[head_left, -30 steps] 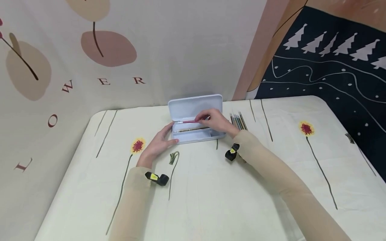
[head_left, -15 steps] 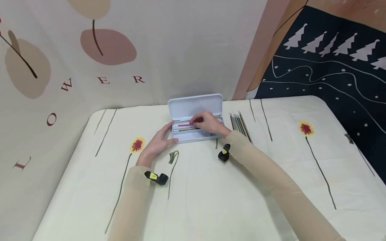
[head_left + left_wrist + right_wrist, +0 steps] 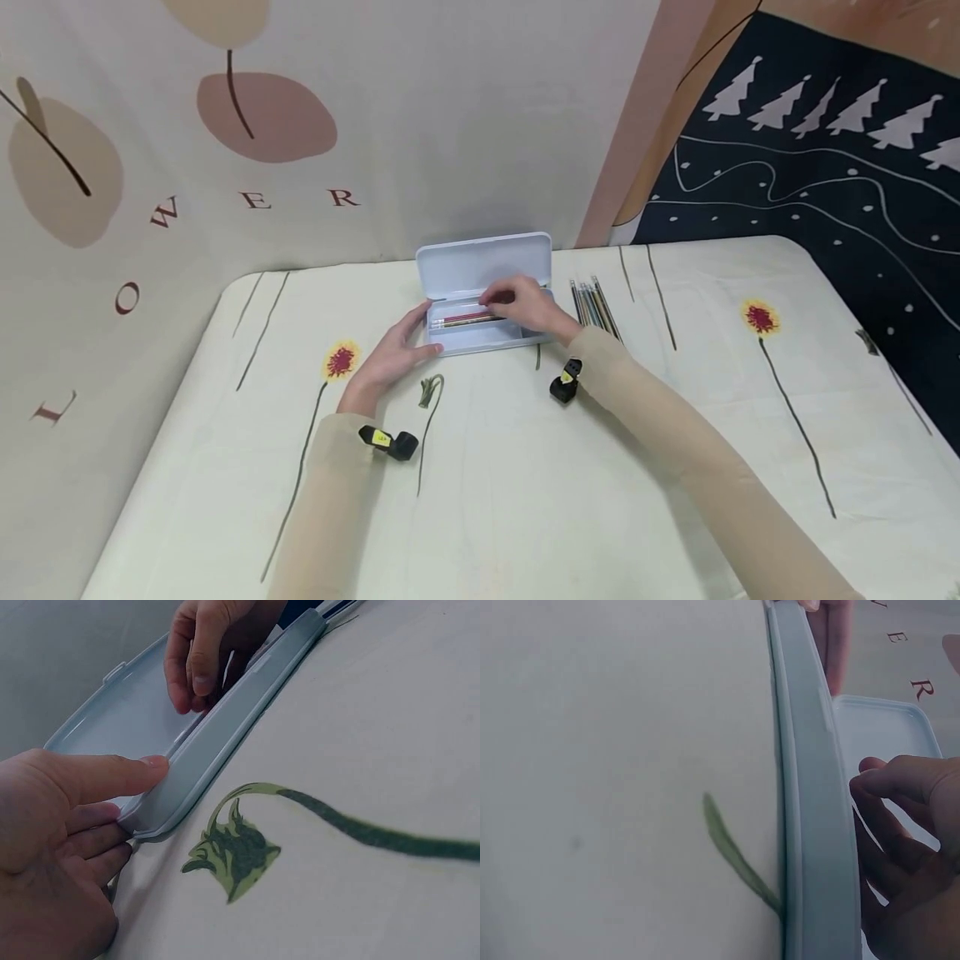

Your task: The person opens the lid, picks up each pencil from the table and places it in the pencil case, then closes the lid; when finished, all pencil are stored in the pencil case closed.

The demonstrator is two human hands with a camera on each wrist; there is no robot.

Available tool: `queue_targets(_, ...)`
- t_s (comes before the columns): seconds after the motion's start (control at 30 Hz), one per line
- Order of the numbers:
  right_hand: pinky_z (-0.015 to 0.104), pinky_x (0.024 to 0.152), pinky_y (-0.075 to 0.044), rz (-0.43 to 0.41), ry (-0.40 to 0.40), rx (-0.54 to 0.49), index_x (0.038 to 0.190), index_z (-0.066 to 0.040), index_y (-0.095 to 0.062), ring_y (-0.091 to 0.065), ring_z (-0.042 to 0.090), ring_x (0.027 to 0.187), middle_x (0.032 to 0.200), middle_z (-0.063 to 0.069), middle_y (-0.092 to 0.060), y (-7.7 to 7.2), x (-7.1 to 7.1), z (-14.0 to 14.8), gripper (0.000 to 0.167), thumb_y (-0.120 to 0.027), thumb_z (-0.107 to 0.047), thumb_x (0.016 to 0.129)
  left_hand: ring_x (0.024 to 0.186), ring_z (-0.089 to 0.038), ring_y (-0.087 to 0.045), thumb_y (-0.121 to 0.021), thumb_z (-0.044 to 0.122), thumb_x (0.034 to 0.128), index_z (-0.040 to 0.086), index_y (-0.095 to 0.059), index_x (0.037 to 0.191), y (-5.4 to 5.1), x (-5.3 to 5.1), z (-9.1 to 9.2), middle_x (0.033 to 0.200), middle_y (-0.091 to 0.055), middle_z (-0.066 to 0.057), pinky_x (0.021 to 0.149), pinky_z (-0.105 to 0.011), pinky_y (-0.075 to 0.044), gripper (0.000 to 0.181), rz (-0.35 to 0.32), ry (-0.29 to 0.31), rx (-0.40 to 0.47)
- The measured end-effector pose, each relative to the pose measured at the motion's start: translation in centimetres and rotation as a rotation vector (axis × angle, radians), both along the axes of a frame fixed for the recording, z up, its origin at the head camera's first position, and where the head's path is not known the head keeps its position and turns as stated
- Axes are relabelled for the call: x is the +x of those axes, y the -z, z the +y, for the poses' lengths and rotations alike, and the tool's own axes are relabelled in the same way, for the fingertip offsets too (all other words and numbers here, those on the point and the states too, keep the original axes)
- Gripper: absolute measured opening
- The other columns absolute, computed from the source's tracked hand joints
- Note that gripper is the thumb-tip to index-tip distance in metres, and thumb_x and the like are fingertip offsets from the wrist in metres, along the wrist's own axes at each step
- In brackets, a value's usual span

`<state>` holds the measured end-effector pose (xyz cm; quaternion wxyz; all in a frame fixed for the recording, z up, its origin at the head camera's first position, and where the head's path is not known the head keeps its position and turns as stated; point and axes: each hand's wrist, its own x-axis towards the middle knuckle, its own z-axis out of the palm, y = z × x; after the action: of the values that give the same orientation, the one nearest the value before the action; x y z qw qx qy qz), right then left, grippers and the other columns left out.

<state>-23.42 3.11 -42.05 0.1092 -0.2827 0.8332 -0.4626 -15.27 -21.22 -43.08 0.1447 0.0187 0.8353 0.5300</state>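
A pale blue pencil case (image 3: 476,339) stands on the cloth, its lid (image 3: 468,262) raised at the back. A red pencil (image 3: 459,317) lies beside a dark patterned pencil (image 3: 468,322) in a long compartment. At the case's left end my left hand (image 3: 393,354) grips the corner, thumb (image 3: 127,774) over the front rim and fingers against the end wall. My right hand (image 3: 527,305) hovers over the case with bent fingers and covers the pencils' right ends. Between its fingertips (image 3: 862,776) no pencil shows in the right wrist view.
Several pencils (image 3: 595,307) lie in a loose bunch on the cloth just right of the case. The white cloth (image 3: 495,467) has printed flowers, and a printed curtain (image 3: 480,125) hangs behind the case.
The red pencil has come down from the right hand's fingers and now lies against the patterned pencil. The right hand has let go and lifted slightly. The left hand has stayed in place.
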Motion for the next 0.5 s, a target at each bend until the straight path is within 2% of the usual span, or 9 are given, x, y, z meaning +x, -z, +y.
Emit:
queue_targets(0.2, 0.031, 0.085, -0.049, -0.031, 0.041, -0.048, 0.102, 0.005, -0.072, -0.062, 0.023, 0.094, 0.101, 0.015, -0.07, -0.4, 0.3, 1.7, 0.016, -0.063, 0.003, 0.088, 0.146, -0.026, -0.007, -0.069, 0.011, 0.0869, 0.015, -0.022, 0.155, 0.0, -0.1, 0.1, 0.159, -0.018, -0.007, 0.116, -0.048, -0.003, 0.082, -0.002, -0.005, 0.001)
queue_targets(0.37, 0.031, 0.084, -0.049, -0.052, 0.099, -0.037, 0.103, 0.003, -0.072, -0.062, 0.022, 0.093, 0.102, 0.012, -0.069, -0.7, 0.5, 3.0, 0.016, -0.064, 0.0, 0.089, 0.146, -0.026, -0.007, -0.068, 0.012, 0.087, 0.015, -0.022, 0.155, 0.1, -0.1, 0.1, 0.159, -0.018, -0.007, 0.116, -0.047, -0.003, 0.082, -0.002, -0.005, -0.002)
queue_targets(0.5, 0.032, 0.085, -0.049, -0.054, 0.116, -0.043, 0.103, 0.003, -0.071, -0.062, 0.023, 0.095, 0.103, 0.013, -0.069, -0.7, 0.7, 4.0, 0.015, -0.065, -0.001, 0.09, 0.146, -0.026, -0.007, -0.068, 0.013, 0.0877, 0.015, -0.021, 0.155, 0.2, -0.2, 0.0, 0.159, -0.017, -0.007, 0.116, -0.048, -0.002, 0.082, 0.001, 0.003, -0.013)
